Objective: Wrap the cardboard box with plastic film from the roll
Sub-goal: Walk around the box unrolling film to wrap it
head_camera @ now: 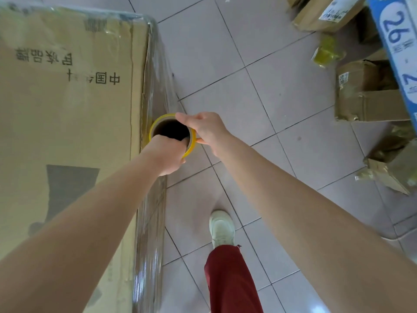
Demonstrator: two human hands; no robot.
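Printed "中国" on film-wrapped cardboard box [67,98], roll [158,123] in both hands.

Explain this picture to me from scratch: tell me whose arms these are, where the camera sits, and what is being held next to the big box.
There is no machine here. A person wears a wide-angle camera on the head, so you look down along their own two bare arms. Both hands grip a roll of plastic film, seen end-on: a yellow-rimmed cardboard tube with a dark hollow. The left hand has fingers tucked inside the tube; the right hand pinches its rim. The roll sits against the side of a tall cardboard box, whose side already shines with clear film. Below are a tiled floor, the person's white shoe and red trouser leg. Torn cardboard scraps lie to the right.
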